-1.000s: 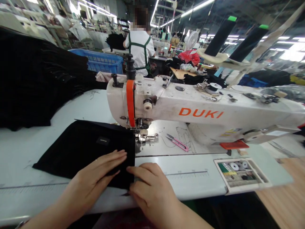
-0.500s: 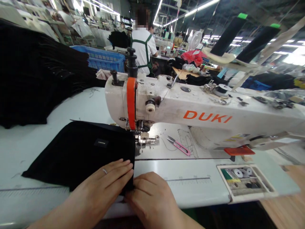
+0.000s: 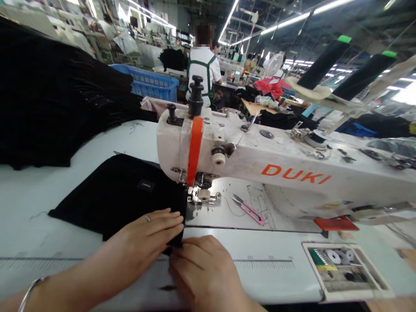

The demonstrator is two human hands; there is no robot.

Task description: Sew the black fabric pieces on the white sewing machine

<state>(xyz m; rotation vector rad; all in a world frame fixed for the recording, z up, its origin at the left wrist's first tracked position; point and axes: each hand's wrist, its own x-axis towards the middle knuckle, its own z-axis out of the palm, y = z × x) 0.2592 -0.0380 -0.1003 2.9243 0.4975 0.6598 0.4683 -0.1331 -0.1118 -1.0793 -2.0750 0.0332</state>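
A black fabric piece (image 3: 107,195) with a small dark label (image 3: 146,186) lies on the sewing table, its right edge under the presser foot (image 3: 204,197) of the white sewing machine (image 3: 237,147). My left hand (image 3: 149,232), with a ring, rests flat on the fabric, fingers stretched toward its right edge. Beside it, my right hand (image 3: 204,268) is closed at the near right corner of the fabric, its fingertips pinching the edge and partly hidden. Pink thread snips (image 3: 251,212) lie on the machine bed to the right of the foot.
A tall stack of black fabric (image 3: 42,95) stands at the left. Bobbins sit in a tray (image 3: 346,271) at the right. Behind the machine are a blue basket (image 3: 152,86) and a person in a white shirt (image 3: 203,69). Thread cones (image 3: 325,63) stand upper right.
The fabric has slid a little away from me toward the machine, and both hands have followed it. The view has shifted slightly. My hands keep the same hold.
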